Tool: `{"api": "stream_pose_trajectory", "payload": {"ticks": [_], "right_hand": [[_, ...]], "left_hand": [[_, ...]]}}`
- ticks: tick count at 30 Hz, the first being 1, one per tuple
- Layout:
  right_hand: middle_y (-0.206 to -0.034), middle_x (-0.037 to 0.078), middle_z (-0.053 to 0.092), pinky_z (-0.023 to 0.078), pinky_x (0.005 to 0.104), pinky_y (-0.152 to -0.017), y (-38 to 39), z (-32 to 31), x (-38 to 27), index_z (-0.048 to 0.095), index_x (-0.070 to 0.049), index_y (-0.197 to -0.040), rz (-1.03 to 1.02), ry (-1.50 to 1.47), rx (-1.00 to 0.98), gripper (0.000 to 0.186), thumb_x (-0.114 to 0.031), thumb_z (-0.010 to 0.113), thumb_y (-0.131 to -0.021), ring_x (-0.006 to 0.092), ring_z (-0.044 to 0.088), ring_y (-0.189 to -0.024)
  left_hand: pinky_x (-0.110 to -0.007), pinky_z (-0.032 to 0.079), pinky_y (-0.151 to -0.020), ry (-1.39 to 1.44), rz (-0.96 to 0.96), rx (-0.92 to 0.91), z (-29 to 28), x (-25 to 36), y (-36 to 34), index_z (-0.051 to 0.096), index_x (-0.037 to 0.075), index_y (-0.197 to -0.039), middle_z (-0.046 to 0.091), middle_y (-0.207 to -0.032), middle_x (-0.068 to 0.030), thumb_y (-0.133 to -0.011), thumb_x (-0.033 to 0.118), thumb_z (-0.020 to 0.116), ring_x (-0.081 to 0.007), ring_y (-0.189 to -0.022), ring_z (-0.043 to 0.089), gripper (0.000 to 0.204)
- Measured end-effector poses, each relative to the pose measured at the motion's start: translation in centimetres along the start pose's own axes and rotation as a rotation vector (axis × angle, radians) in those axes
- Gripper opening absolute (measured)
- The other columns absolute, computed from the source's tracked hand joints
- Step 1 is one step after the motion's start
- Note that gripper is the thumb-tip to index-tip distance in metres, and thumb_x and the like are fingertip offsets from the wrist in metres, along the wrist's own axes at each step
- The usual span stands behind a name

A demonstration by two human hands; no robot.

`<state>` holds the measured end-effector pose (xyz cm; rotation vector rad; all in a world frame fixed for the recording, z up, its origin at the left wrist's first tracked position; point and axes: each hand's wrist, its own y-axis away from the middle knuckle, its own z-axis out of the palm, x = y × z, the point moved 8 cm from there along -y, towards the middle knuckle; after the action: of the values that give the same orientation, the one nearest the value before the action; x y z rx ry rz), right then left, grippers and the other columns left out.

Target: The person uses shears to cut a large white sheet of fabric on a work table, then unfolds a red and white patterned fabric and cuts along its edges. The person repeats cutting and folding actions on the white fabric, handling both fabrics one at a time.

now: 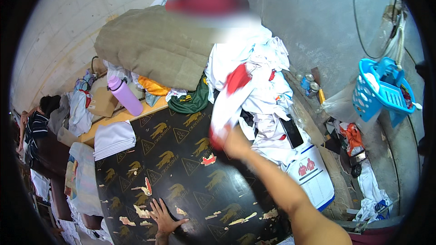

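Note:
My right hand (237, 143) reaches out over the far right of the table, closed on a white and red garment (227, 106). The cloth hangs up from my fist toward a heap of white clothes (268, 81) and is partly smeared by motion. Low on the black patterned tabletop (172, 168), my left hand (163, 217) lies flat with its fingers spread, holding nothing. A neat stack of folded white cloth (115, 139) rests at the table's left edge. Several patches of the tabletop's surface are torn away.
A purple bottle (125, 96) stands behind the stack. Beyond it lie a large olive cloth bundle (154, 45) and a green garment (193, 97). A phone (291, 133) and a printed sheet (311, 177) lie at right, near a hanging blue basket (383, 88). Another person (36, 127) is at far left.

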<state>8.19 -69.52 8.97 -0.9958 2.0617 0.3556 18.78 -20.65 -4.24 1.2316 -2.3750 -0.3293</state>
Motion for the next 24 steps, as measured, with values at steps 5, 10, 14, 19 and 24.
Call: {"api": "stream_pose_trajectory", "payload": {"ticks": [5, 10, 14, 19, 24], "right_hand": [[-0.1, 0.02, 0.072, 0.052, 0.0507, -0.092, 22.9, 9.4, -8.4, 0.074, -0.006, -0.111, -0.22, -0.03, -0.405, 0.034, -0.038, 0.065, -0.109, 0.0391, 0.068, -0.107], [-0.092, 0.016, 0.068, 0.052, 0.0404, -0.079, 27.4, 1.8, -18.4, 0.06, -0.003, -0.107, -0.179, -0.35, -0.496, 0.027, -0.024, 0.076, -0.102, 0.0281, 0.066, -0.087], [-0.095, 0.02, 0.072, 0.055, 0.0462, -0.079, 32.0, -0.6, -26.6, 0.065, -0.004, -0.113, -0.184, -0.264, -0.457, 0.024, -0.013, 0.078, -0.095, 0.0389, 0.073, -0.09], [-0.095, 0.009, 0.072, 0.055, 0.0346, -0.083, 33.7, -4.7, -31.6, 0.073, -0.002, -0.108, -0.442, -0.241, -0.008, 0.019, 0.002, 0.073, -0.089, 0.0214, 0.071, -0.09], [-0.097, 0.004, 0.066, 0.051, 0.0309, -0.078, 39.1, 0.2, -34.7, 0.061, -0.004, -0.105, -0.26, -0.493, -0.304, 0.021, -0.001, 0.076, -0.09, 0.0103, 0.063, -0.09]], "left_hand": [[-0.073, 0.005, -0.129, 0.406, -0.041, 0.053, -4.0, 1.6, 0.4, 0.02, 0.005, -0.176, 0.009, -0.183, -0.0267, -0.088, 0.073, 0.078, -0.0463, -0.169, 0.004, 0.125], [-0.047, 0.026, -0.132, 0.741, 0.822, -0.009, -10.8, 14.8, 9.5, 0.039, 0.005, -0.168, 0.034, -0.175, -0.0233, -0.093, 0.025, 0.086, -0.0368, -0.165, 0.028, 0.091], [-0.036, 0.055, -0.095, 0.844, 0.939, -0.156, -17.1, 15.4, 17.5, 0.071, -0.001, -0.125, 0.074, -0.124, -0.013, -0.088, 0.004, 0.081, -0.0225, -0.11, 0.07, 0.038], [-0.034, 0.046, -0.068, 0.561, 0.685, 0.156, -22.3, 7.3, 22.1, 0.057, 0.001, -0.086, 0.057, -0.073, -0.0099, -0.089, 0.003, 0.079, -0.0145, -0.072, 0.058, 0.022], [-0.026, 0.044, -0.068, 0.983, 0.532, 0.118, -21.1, 2.0, 25.9, 0.059, 0.002, -0.093, 0.056, -0.075, -0.002, -0.083, -0.003, 0.074, -0.0072, -0.076, 0.057, 0.018]]}}
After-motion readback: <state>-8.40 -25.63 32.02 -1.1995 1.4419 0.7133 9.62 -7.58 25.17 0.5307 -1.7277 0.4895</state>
